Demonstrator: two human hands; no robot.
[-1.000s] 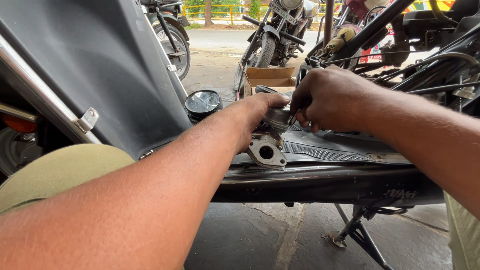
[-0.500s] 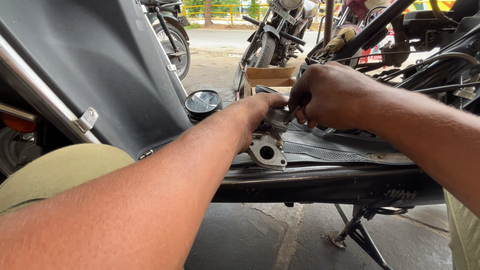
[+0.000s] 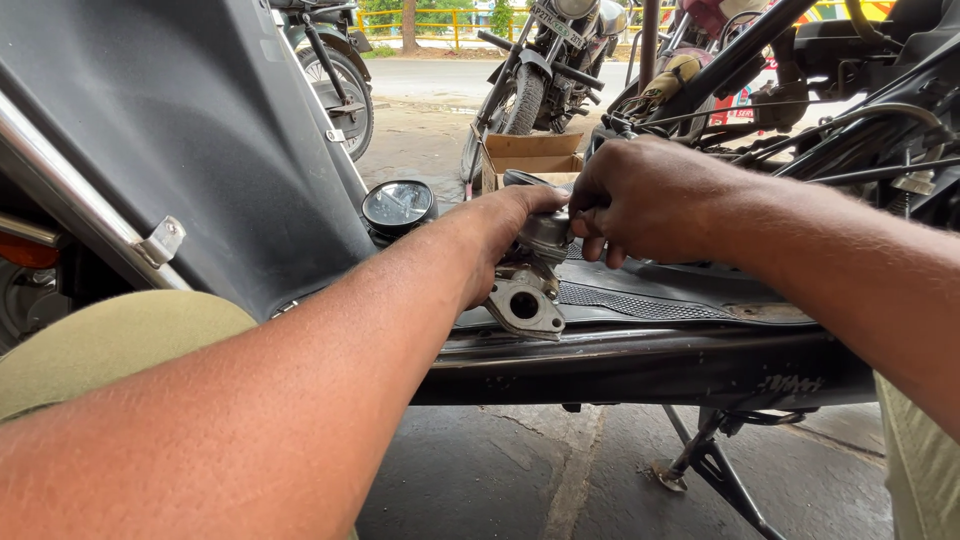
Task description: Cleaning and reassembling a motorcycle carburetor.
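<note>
A: While the view sits almost where it did a second ago, what has changed?

B: Very little. The left hand [image 3: 505, 235] stays wrapped around the grey metal carburettor [image 3: 530, 275], and the right hand [image 3: 640, 200] has kept its closed grip on the top of the same part, fingers curled down over it. The right hand's knuckles have shifted only slightly; the part has not left its place.

A: Where is the part?

B: On the ribbed black floorboard [image 3: 650, 300] of a scooter, near its front edge. Its flat flange with a round hole [image 3: 524, 306] faces the camera, just below the left hand.

A: What lies around it?

B: A round black gauge with a glass face [image 3: 398, 205] sits just left of the left wrist, against the dark leg shield [image 3: 180, 130]. A chrome rail [image 3: 70, 205] runs down the far left.

A: Any packages or signs?

B: An open brown cardboard box [image 3: 530, 155] stands on the ground behind the hands, flaps up, rectangular. A parked motorcycle [image 3: 545, 60] behind it carries a small pale number plate [image 3: 552, 22], tilted, near the top edge. A red and white patch [image 3: 735, 105] shows to the right between cables; too hidden to tell what it is. Yellow railings [image 3: 440, 18] line the road beyond.
</note>
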